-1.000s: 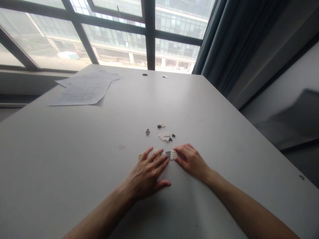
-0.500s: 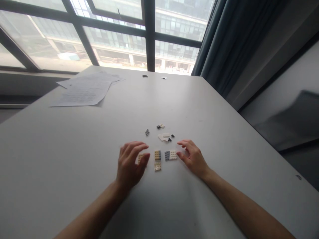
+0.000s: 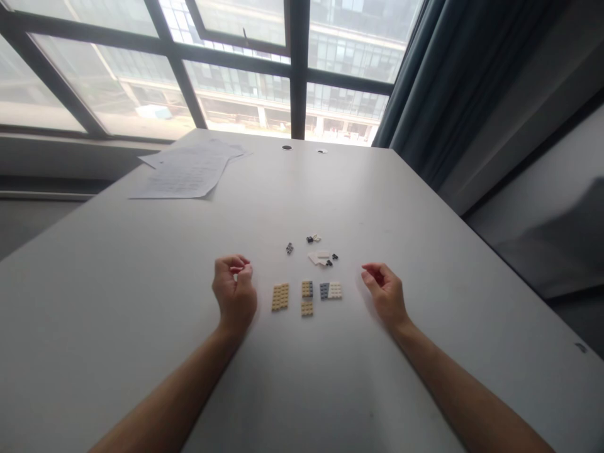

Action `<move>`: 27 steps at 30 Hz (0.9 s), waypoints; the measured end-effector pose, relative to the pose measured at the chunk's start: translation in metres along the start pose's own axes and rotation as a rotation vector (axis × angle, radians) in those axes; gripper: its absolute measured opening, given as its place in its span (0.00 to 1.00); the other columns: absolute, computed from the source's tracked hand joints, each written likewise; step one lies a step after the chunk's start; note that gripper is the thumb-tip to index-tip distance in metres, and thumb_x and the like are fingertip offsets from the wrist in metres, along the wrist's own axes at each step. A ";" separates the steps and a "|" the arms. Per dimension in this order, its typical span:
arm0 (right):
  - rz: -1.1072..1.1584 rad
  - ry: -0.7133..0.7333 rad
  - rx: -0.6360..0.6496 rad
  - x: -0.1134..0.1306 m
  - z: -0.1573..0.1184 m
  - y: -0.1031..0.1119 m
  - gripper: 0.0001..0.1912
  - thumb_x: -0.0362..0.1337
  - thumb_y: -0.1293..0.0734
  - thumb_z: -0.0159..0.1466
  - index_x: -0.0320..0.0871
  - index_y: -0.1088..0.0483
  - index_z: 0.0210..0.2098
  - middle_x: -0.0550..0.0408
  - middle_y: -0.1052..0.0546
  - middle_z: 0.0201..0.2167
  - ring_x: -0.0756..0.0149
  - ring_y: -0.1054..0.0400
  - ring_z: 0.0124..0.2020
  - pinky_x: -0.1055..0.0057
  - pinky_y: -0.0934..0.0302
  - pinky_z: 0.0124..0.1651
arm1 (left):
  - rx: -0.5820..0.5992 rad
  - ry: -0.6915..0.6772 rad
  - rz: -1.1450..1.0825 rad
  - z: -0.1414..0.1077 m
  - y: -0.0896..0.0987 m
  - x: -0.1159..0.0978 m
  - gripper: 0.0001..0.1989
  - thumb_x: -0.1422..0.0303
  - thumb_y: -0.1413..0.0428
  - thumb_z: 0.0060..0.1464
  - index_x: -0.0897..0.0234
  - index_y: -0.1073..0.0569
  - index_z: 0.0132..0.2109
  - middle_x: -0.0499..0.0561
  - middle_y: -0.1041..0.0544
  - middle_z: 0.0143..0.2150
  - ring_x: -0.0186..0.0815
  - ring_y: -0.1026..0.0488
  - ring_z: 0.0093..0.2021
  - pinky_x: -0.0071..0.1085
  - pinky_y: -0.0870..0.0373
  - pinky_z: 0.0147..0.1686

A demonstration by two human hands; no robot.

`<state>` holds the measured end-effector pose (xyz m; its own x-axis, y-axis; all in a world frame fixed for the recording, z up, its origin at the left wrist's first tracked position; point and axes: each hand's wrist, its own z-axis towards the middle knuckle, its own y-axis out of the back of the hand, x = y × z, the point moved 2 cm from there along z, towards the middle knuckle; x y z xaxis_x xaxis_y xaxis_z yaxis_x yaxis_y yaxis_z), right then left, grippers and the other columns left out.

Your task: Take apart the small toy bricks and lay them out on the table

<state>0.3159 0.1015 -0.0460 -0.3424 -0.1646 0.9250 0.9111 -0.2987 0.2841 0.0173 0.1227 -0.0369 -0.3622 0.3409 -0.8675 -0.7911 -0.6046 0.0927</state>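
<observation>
My left hand (image 3: 234, 289) rests on the table with its fingers curled together, left of a tan studded plate (image 3: 280, 296). Nothing shows in its fingers. On the right, my right hand (image 3: 384, 290) is curled too, fingertips pressed close and no object visible in them. Between the hands lie a tan and dark grey plate (image 3: 307, 289), a smaller tan plate (image 3: 307, 309) just below it, and a grey piece (image 3: 324, 290) beside a white plate (image 3: 335, 290). Farther back are white flat pieces (image 3: 319, 258), small black pieces (image 3: 329, 263) and a small grey piece (image 3: 289, 248).
A black piece (image 3: 310, 239) and a whitish piece (image 3: 316, 238) lie behind the others. Printed papers (image 3: 184, 173) cover the table's far left. Two round fittings sit near the far edge of the white table (image 3: 302, 390), below a window and dark curtain (image 3: 425, 82).
My left hand has moved left off the tan plate, and my right hand has moved right from the white plate. Both hands have closed. The view has shifted slightly.
</observation>
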 end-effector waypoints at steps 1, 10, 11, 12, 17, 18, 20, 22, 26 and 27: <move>-0.003 0.003 -0.001 0.000 0.000 0.000 0.12 0.43 0.34 0.60 0.41 0.29 0.38 0.54 0.26 0.30 0.65 0.35 0.31 0.70 0.41 0.35 | 0.001 -0.003 0.002 0.000 0.000 0.000 0.04 0.70 0.48 0.48 0.62 0.38 0.32 0.45 0.32 0.31 0.31 0.33 0.33 0.29 0.36 0.36; -0.039 0.022 0.018 0.003 -0.001 -0.001 0.11 0.42 0.34 0.60 0.40 0.29 0.37 0.54 0.27 0.30 0.66 0.35 0.30 0.70 0.40 0.35 | 0.006 -0.015 0.062 -0.001 0.000 0.002 0.05 0.71 0.48 0.47 0.62 0.36 0.34 0.47 0.30 0.34 0.32 0.32 0.34 0.29 0.35 0.36; -0.048 0.025 0.018 0.003 -0.001 -0.001 0.11 0.42 0.34 0.60 0.40 0.28 0.37 0.54 0.27 0.30 0.66 0.35 0.30 0.70 0.40 0.35 | 0.008 -0.024 0.064 -0.001 0.000 0.002 0.05 0.71 0.48 0.47 0.63 0.35 0.35 0.47 0.30 0.34 0.32 0.32 0.34 0.29 0.35 0.35; -0.058 0.028 0.018 0.003 -0.001 -0.001 0.11 0.42 0.34 0.60 0.40 0.28 0.37 0.54 0.27 0.30 0.66 0.35 0.30 0.70 0.40 0.35 | 0.008 -0.030 0.070 -0.001 0.001 0.002 0.06 0.71 0.47 0.47 0.63 0.35 0.35 0.47 0.30 0.34 0.32 0.32 0.34 0.28 0.34 0.35; -0.106 0.026 0.052 0.003 0.000 -0.003 0.11 0.41 0.34 0.60 0.41 0.29 0.39 0.53 0.27 0.31 0.66 0.34 0.30 0.69 0.38 0.35 | 0.017 -0.009 0.140 -0.003 0.002 0.002 0.06 0.69 0.47 0.48 0.63 0.34 0.36 0.46 0.29 0.34 0.32 0.32 0.32 0.27 0.35 0.31; -0.119 0.024 0.069 0.003 0.001 -0.003 0.11 0.40 0.34 0.59 0.41 0.29 0.39 0.53 0.27 0.32 0.66 0.34 0.30 0.69 0.38 0.34 | 0.020 -0.003 0.151 -0.003 0.002 0.001 0.06 0.68 0.47 0.49 0.63 0.33 0.36 0.46 0.30 0.34 0.32 0.33 0.32 0.26 0.35 0.30; -0.158 0.025 0.108 0.005 0.002 -0.005 0.12 0.39 0.34 0.59 0.41 0.28 0.40 0.53 0.27 0.33 0.66 0.35 0.29 0.70 0.38 0.32 | 0.021 -0.002 0.169 -0.004 0.003 0.000 0.06 0.67 0.47 0.50 0.63 0.33 0.36 0.47 0.30 0.34 0.32 0.33 0.32 0.26 0.36 0.29; -0.205 0.041 0.145 0.007 0.002 -0.007 0.12 0.39 0.34 0.58 0.42 0.28 0.41 0.52 0.27 0.34 0.67 0.35 0.28 0.70 0.38 0.31 | 0.026 -0.001 0.186 -0.004 0.003 -0.001 0.06 0.66 0.46 0.50 0.63 0.33 0.36 0.47 0.29 0.34 0.32 0.33 0.32 0.26 0.36 0.28; -0.259 0.077 0.172 0.008 0.001 -0.010 0.12 0.38 0.34 0.59 0.42 0.28 0.41 0.52 0.27 0.34 0.66 0.35 0.29 0.69 0.38 0.31 | 0.053 0.005 0.239 -0.005 0.003 0.000 0.07 0.64 0.46 0.51 0.63 0.32 0.36 0.47 0.28 0.34 0.33 0.32 0.31 0.27 0.35 0.29; -0.262 0.079 0.170 0.007 0.001 -0.010 0.12 0.39 0.35 0.59 0.42 0.28 0.41 0.52 0.27 0.34 0.66 0.35 0.29 0.69 0.38 0.31 | 0.064 -0.009 0.254 -0.005 0.002 0.000 0.07 0.64 0.46 0.51 0.63 0.31 0.36 0.48 0.27 0.34 0.33 0.32 0.32 0.28 0.34 0.31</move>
<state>0.3044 0.1039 -0.0418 -0.5811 -0.1773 0.7943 0.8126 -0.1806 0.5542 0.0181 0.1180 -0.0387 -0.5573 0.1903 -0.8082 -0.7037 -0.6249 0.3381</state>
